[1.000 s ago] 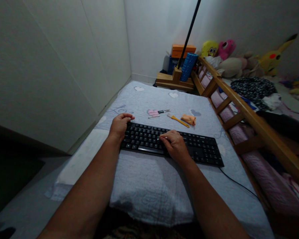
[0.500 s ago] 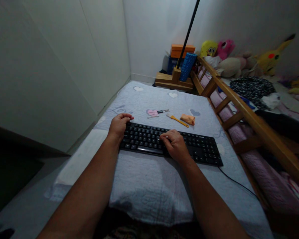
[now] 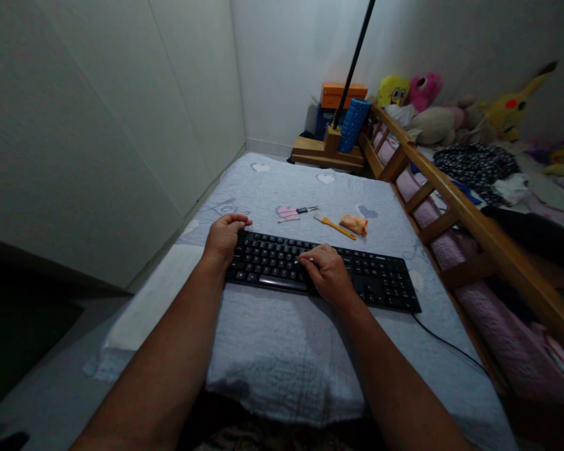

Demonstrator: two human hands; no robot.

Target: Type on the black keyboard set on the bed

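A black keyboard lies across a pale blue quilt in front of me. My left hand curls over the keyboard's left end, fingers wrapped round its far corner. Over the middle keys, my right hand rests with its fingers pinched on a thin white-tipped stick that touches the keys. What the stick is I cannot make out.
Beyond the keyboard lie a small pink tool, a yellow-handled brush and an orange cloth. The keyboard cable trails off to the right. A wooden bed rail runs along the right, with plush toys behind. A wall stands close on the left.
My right hand has slid a little to the left along the keys with the white stick. The left hand and the keyboard have stayed put.
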